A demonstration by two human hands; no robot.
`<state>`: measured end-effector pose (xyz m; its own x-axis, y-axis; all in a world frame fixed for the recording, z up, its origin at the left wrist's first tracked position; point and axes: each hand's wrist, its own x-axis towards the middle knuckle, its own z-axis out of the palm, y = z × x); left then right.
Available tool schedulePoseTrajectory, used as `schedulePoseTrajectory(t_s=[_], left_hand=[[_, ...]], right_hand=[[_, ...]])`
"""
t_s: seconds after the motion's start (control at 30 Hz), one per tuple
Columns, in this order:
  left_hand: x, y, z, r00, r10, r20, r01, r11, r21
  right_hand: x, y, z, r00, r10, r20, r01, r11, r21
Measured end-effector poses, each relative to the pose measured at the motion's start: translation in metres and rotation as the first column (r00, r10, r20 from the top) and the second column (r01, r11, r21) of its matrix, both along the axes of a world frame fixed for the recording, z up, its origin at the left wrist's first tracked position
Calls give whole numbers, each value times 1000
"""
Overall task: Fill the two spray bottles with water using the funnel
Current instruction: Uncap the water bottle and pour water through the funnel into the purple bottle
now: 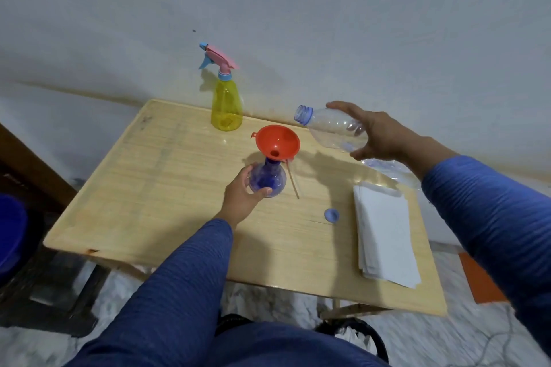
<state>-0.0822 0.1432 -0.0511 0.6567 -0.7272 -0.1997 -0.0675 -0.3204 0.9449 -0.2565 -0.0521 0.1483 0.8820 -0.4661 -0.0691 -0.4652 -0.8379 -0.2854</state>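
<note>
A blue spray bottle stands uncapped near the middle of the wooden table, and my left hand grips its body. An orange funnel sits in its neck. My right hand holds a clear plastic water bottle tilted, its open mouth pointing left a little above and to the right of the funnel. No water is seen pouring. A yellow spray bottle with a pink and blue trigger head stands at the back edge, apart from both hands.
A blue bottle cap lies on the table right of the blue bottle. A thin tube or stick lies beside the bottle. A stack of white paper rests at the right. A wall rises directly behind the table.
</note>
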Motion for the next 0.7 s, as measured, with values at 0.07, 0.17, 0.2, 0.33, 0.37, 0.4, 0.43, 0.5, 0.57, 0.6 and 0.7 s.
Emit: schedulePoseTrajectory(t_s=[0.07, 0.17, 0.2, 0.33, 0.37, 0.4, 0.43, 0.5, 0.57, 0.6, 0.7], left_hand=[[0, 0, 1, 1000, 4, 4, -4, 1000, 3], [-2, 0, 3, 1000, 7, 16, -7, 1000, 7], [-2, 0, 4, 1000, 7, 17, -8, 1000, 10], [-2, 1, 6, 1000, 9, 12, -9, 1000, 16], [-3, 1, 6, 1000, 11, 7, -11, 1000, 13], [-3, 0, 6, 1000, 14, 3, -14, 1000, 10], [-3, 0, 6, 1000, 18, 0, -18, 1000, 9], [-4, 0, 7, 1000, 24, 0, -24, 1000, 13], [-4, 0, 8, 1000, 24, 1, -24, 1000, 14], [-4, -1, 9, 1000, 23, 2, -23, 1000, 15], [-5, -1, 9, 1000, 23, 2, -23, 1000, 21]], right_hand=[[-1, -2, -4, 1000, 17, -19, -18, 999, -33], [0, -5, -8, 998, 42, -48, -46, 996, -81], [1, -6, -8, 997, 48, -58, -53, 995, -89], [3, -7, -8, 992, 60, -110, -73, 991, -115], [3, -7, -8, 991, 64, -122, -79, 989, -124], [3, -8, -8, 989, 68, -132, -85, 987, -133], [3, -8, -8, 987, 70, -144, -91, 986, -141], [2, -10, -8, 984, 72, -163, -97, 984, -150], [2, -12, -6, 981, 77, -179, -105, 983, -153], [1, -13, -5, 979, 78, -187, -109, 981, -158], [1, -14, -1, 977, 73, -203, -109, 979, -172]])
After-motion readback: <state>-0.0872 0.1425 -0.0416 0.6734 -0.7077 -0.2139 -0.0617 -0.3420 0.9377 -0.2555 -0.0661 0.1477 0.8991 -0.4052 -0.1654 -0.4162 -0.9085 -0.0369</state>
